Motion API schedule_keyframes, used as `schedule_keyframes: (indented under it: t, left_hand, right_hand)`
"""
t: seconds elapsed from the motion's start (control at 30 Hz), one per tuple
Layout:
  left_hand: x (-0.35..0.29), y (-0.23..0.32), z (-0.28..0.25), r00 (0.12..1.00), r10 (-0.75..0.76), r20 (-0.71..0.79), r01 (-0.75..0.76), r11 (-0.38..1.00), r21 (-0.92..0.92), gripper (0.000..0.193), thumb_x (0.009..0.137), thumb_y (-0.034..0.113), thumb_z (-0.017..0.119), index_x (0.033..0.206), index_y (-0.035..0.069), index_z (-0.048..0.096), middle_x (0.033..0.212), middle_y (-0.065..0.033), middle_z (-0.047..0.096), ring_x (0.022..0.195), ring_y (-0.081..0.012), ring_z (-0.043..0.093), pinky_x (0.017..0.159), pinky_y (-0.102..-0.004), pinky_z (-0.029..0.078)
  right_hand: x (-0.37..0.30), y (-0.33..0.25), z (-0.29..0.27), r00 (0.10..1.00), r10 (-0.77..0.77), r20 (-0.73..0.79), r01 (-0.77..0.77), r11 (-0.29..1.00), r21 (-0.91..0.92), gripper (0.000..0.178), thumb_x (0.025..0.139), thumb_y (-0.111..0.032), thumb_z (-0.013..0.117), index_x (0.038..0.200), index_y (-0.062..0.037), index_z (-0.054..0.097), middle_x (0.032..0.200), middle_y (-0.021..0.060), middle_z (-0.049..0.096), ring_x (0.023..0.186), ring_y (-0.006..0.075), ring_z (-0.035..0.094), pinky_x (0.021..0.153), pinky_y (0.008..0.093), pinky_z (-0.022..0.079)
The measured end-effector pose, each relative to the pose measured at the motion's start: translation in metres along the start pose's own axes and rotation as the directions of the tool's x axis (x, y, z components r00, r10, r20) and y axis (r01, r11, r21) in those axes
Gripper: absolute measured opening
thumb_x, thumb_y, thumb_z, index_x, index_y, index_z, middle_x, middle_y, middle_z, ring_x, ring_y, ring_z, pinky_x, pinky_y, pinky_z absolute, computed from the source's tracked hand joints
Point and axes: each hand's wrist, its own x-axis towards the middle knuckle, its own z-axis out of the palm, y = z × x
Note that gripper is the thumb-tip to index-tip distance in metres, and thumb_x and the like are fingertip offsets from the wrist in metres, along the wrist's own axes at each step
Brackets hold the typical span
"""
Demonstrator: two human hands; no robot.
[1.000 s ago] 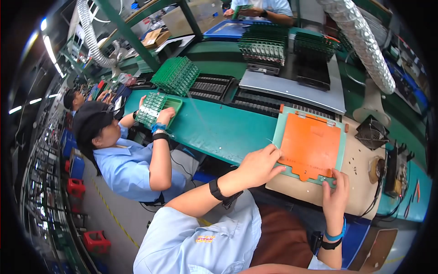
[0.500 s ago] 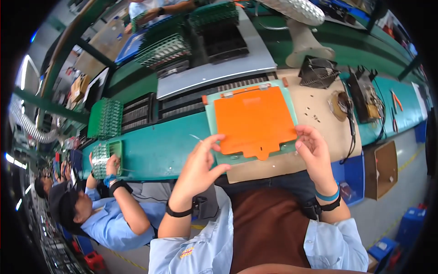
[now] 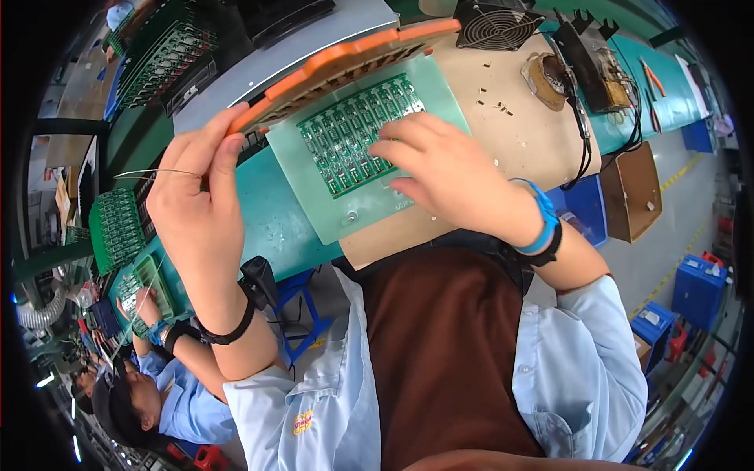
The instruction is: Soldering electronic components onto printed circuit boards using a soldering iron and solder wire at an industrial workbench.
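Note:
My left hand (image 3: 196,196) pinches the left corner of a raised orange hinged cover (image 3: 338,61). A thin wire (image 3: 157,171), probably solder, also runs into that hand. Beneath the tilted cover lies a pale green fixture plate (image 3: 345,221) bearing a green circuit board panel (image 3: 349,141) with several rows of small parts. Over the panel's right side is my right hand (image 3: 448,173), fingers bent and apart, their tips at or just above the board. Nothing shows in it; the hand hides part of the panel and plate.
Brown cardboard (image 3: 510,141) under the fixture carries small loose parts. A black fan (image 3: 495,23), a wire coil on a stand (image 3: 547,78) and orange pliers (image 3: 653,78) sit to the right. At left, a co-worker (image 3: 188,412) handles boards beside a green board stack (image 3: 118,228).
The orange cover, flat over the fixture before, is now lifted, exposing the circuit board panel. My left hand rose with its corner; my right hand moved left over the board. The view has shifted.

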Motion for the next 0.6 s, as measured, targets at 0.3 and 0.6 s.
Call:
schedule_keyframes:
  t: [0.3,0.6]
  left_hand:
    - [0.001,-0.015,0.004,0.997,0.054,-0.062,-0.060,0.994,-0.095,0.019,0.095,0.005,0.072,0.112,0.007,0.080,0.089,-0.0054,0.071,0.074,-0.0133,0.062,0.068,-0.0255,0.049]
    - [0.001,-0.019,0.002,0.996,0.074,-0.060,-0.079,0.992,-0.095,0.018,0.096,0.005,0.072,0.112,0.006,0.079,0.090,-0.0056,0.072,0.076,-0.0130,0.063,0.068,-0.0251,0.049]
  right_hand:
    - [0.014,0.008,0.025,0.994,-0.076,0.081,0.091,0.977,-0.195,0.041,0.078,-0.013,0.078,0.117,-0.0075,0.067,0.125,0.0092,0.063,0.115,0.0291,0.061,0.097,0.0400,0.050]
    - [-0.001,0.003,0.031,0.982,-0.189,-0.001,0.175,0.912,-0.370,0.032,0.078,-0.015,0.068,0.109,-0.0062,0.068,0.111,0.0066,0.065,0.103,0.0226,0.063,0.087,0.0342,0.050]
